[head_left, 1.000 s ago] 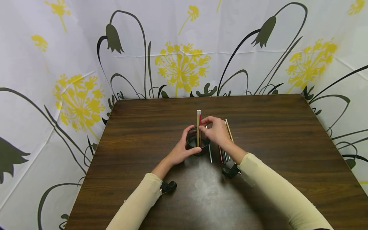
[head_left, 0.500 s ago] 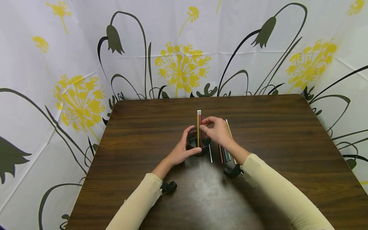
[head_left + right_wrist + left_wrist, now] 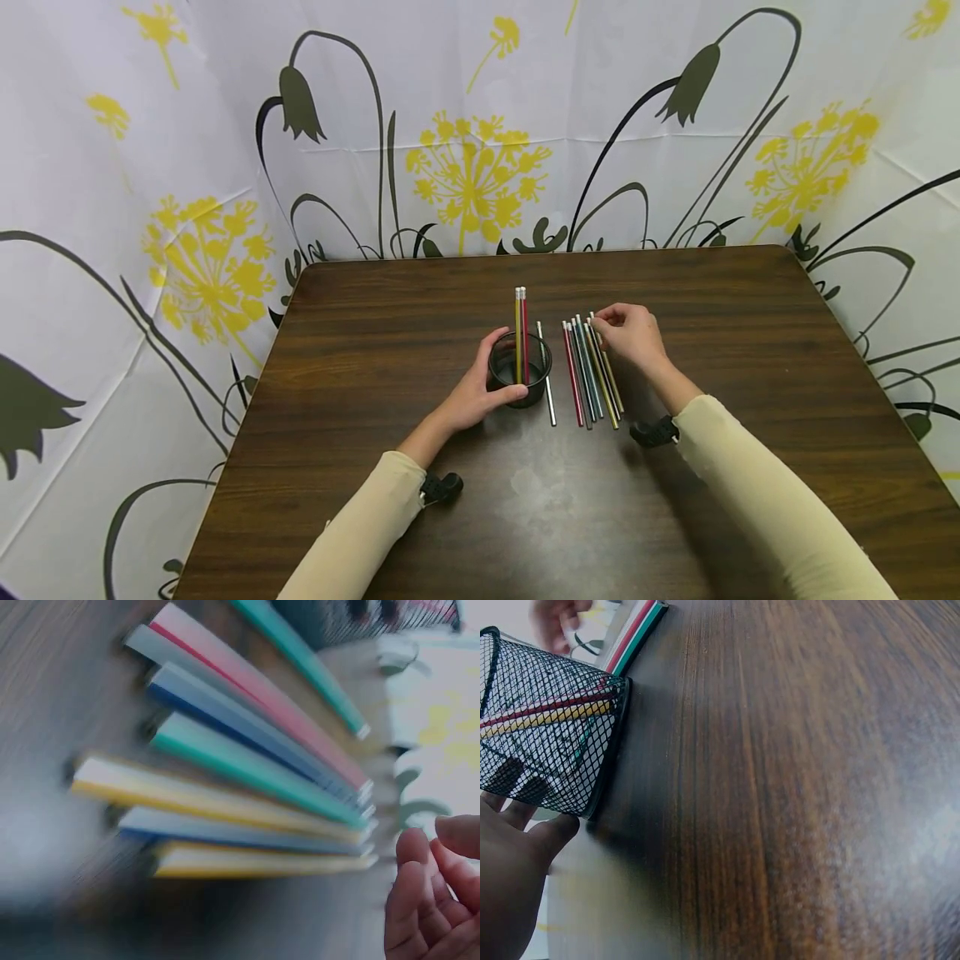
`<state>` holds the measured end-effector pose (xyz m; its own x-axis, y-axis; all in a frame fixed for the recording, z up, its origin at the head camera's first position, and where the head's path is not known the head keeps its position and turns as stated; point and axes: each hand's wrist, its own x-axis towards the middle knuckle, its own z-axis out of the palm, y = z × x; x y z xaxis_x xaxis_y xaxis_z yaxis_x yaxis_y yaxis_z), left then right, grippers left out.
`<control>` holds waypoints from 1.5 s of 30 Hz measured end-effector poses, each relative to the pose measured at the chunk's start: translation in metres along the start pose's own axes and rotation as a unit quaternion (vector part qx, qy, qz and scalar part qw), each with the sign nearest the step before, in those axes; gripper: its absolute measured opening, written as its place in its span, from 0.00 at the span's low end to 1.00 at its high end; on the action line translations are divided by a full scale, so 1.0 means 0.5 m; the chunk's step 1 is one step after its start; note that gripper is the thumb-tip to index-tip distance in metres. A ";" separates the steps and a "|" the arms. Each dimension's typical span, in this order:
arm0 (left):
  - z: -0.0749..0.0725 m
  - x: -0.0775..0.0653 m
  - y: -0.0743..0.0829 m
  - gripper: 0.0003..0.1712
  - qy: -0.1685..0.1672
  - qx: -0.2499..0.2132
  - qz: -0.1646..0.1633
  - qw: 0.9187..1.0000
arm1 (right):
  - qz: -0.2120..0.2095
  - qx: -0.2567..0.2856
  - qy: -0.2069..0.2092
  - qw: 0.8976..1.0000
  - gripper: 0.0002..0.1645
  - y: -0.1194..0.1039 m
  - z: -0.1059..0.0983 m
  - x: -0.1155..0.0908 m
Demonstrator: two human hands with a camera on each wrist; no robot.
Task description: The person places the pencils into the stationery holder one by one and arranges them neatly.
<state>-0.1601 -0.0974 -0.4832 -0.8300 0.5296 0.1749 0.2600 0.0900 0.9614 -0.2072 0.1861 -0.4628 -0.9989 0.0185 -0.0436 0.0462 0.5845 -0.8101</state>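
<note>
Our right hand, narrowly parted and empty, shifts from the mesh cup to the loose pencils; our left hand holds the mesh cup.

Mesh cup: left side blocked by left hand; 2 pencils project above rim.
Passage: strip between lone pencil and pencil row.
Row's far end: right hand.
</note>
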 end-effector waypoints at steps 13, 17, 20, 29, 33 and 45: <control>0.001 -0.007 0.030 0.51 -0.002 -0.017 -0.006 1.000 | 0.076 -0.044 -0.052 0.995 0.17 0.072 0.009 0.003; 0.001 -0.009 0.029 0.51 -0.002 -0.018 -0.005 1.000 | 0.083 -0.052 -0.045 0.994 0.15 0.076 0.012 0.005; 0.001 -0.010 0.030 0.51 -0.002 -0.015 -0.005 1.000 | 0.088 -0.076 -0.042 0.992 0.14 0.077 0.013 0.005; -0.001 -0.007 0.037 0.51 -0.004 -0.008 -0.003 1.000 | 0.076 -0.211 -0.007 0.974 0.14 0.053 0.004 0.001; -0.002 -0.005 0.037 0.50 -0.003 -0.005 -0.003 1.000 | 0.074 -0.230 0.000 0.970 0.15 0.045 0.003 -0.002; -0.001 -0.004 0.030 0.50 -0.005 -0.010 0.004 1.000 | 0.093 -0.201 -0.006 0.975 0.14 0.034 -0.017 -0.002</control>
<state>-0.1548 -0.0976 -0.4690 -0.8225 0.5393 0.1807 0.2571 0.0691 0.9639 -0.2055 0.2029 -0.4719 -0.9732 0.1470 -0.1766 0.2168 0.8426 -0.4930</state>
